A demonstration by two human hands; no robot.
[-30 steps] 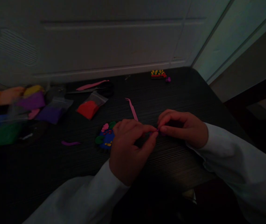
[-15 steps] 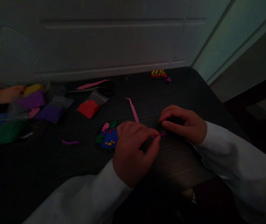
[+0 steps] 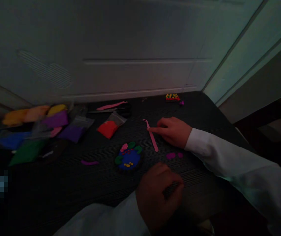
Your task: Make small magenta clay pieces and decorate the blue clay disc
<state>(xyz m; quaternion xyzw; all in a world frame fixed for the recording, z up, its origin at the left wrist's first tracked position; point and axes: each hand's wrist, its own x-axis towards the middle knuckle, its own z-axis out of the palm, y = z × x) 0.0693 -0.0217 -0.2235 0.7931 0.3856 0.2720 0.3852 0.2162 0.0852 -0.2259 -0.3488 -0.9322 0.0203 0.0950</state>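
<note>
The slim pink tweezers (image 3: 152, 138) lie on the dark, fine-ridged tabletop (image 3: 56, 183), their long axis slanting from fine bent tips at the far left to a rounded end at the near right. I have the right hand (image 3: 176, 131) nearer: it comes in from the right, its fingertips (image 3: 149, 129) touching the shaft just below the bend, so the tweezers lie at and to the left of the grip. I cannot tell whether those fingers are clenched on the shaft or only resting there. The left hand (image 3: 158, 193) is on the near side, apart from the tweezers, curled with thumb and forefinger close; I cannot tell if it pinches anything.

The tweezers look smooth and narrow. Outward from them, I find a round blue clay-like disc with a dark rim (image 3: 132, 159) to the near left, and two small flat purple pieces (image 3: 170, 156) to the near right
</note>
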